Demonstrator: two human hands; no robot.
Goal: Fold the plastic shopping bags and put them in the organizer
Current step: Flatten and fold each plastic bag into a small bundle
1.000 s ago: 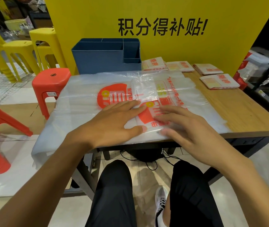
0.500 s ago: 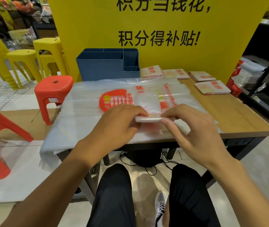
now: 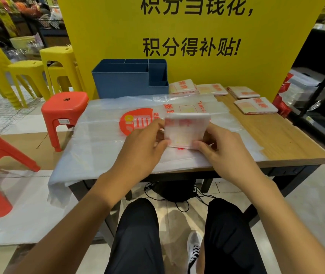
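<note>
Folded bag (image 3: 185, 129): white plastic square with red print, raised just above the flat bags, tilted up toward the camera. Left hand (image 3: 144, 141) grips its left edge, thumb at the lower corner; right hand (image 3: 223, 147) grips its right edge, thumb at the lower right corner.

Flat bags (image 3: 98, 139): clear plastic sheets with a red logo, spread over the left and middle of the counter (image 3: 288, 139), draping off its left end.

Organizer (image 3: 126, 82): blue, with several compartments, standing at the back of the counter against the yellow sign (image 3: 197, 26).

Folded squares (image 3: 255, 105): four, lying on the counter to the right of the organizer.

Stools: red (image 3: 64, 111) and yellow (image 3: 59, 64), on the floor to the left.
</note>
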